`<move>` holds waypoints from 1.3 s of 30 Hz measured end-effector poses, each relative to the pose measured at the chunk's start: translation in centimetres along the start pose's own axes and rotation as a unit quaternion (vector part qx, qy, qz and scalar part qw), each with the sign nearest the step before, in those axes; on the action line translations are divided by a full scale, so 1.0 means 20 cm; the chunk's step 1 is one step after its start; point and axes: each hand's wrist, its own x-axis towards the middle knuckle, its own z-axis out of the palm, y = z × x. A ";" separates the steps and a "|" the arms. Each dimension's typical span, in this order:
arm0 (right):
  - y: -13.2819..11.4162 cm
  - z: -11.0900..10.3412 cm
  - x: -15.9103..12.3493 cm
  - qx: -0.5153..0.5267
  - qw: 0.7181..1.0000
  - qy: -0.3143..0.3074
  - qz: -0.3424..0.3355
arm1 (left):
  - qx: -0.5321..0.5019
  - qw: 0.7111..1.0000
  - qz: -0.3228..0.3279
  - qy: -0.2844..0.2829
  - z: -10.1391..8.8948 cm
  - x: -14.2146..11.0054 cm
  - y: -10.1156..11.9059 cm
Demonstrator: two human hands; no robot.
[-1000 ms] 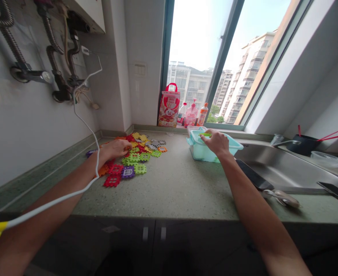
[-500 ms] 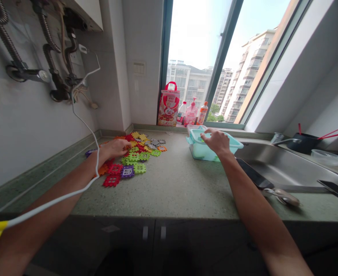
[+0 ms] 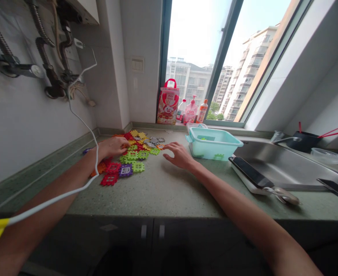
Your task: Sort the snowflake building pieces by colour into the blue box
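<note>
A heap of plastic interlocking building pieces (image 3: 132, 155) in red, green, yellow, orange, grey and purple lies on the counter at left. My left hand (image 3: 114, 147) rests at the heap's left side, fingers curled down among red and yellow pieces; what they hold, if anything, is hidden. My right hand (image 3: 178, 154) hovers at the heap's right edge, thumb and fingers apart and nothing in them. Closest to its fingertips are an orange piece (image 3: 159, 147) and a green piece (image 3: 154, 151). Right of that hand stands a turquoise plastic tub (image 3: 228, 147) with a few green pieces inside.
A white cable (image 3: 82, 188) runs across my left forearm. On the right are a steel sink (image 3: 289, 172) and a black phone (image 3: 251, 171) on a white object by its edge. A red bag (image 3: 168, 106) and several bottles (image 3: 190, 111) stand by the window.
My right hand has moved left from above the turquoise tub to the right edge of the heap, its fingers spread. My left hand stays at the heap with little visible movement.
</note>
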 end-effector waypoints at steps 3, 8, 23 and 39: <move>-0.01 0.12 -0.01 0.029 0.993 -0.109 0.018 | 0.004 1.000 0.027 0.008 0.00 0.00 0.00; 0.00 0.15 -0.01 0.023 0.983 -0.173 0.058 | -0.006 0.998 0.048 0.045 0.04 0.03 0.05; 0.09 0.06 0.03 0.016 0.993 -0.087 0.075 | -0.039 0.996 0.083 0.020 0.00 0.05 0.38; -0.10 0.07 0.03 0.121 0.986 -0.112 -0.025 | -0.041 0.996 0.074 0.016 0.03 0.04 0.36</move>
